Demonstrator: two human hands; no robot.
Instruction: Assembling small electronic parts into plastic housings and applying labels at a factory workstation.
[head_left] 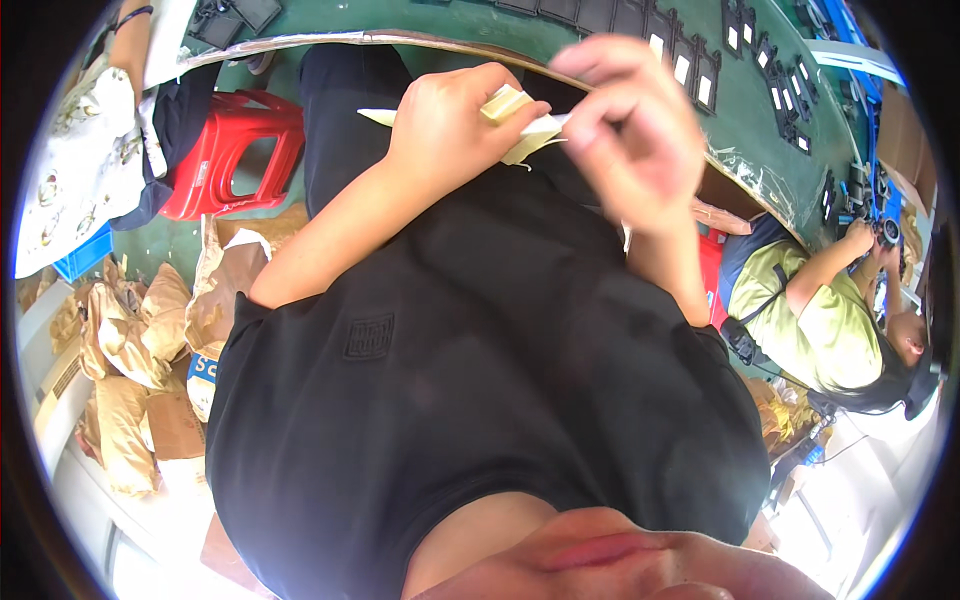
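Note:
My left hand (pixel 445 120) is closed round a small bundle of pale yellow, paper-like strips (pixel 508 103), held over my lap at the table's near edge. A pointed end sticks out on the left of the fist, and loose whitish edges fan out on its right. Close by on the right, my right hand (pixel 640 140) is raised with its fingers bent. Motion blurs its fingertips, and whether anything is between them does not show.
The green table (pixel 780 185) bears rows of black flat parts (pixel 690 75), several with white rectangles. On the left are a red stool (pixel 240 150), a person in patterned clothing (pixel 80 160) and brown paper bags (pixel 130 330). A co-worker in light green (pixel 830 320) sits right.

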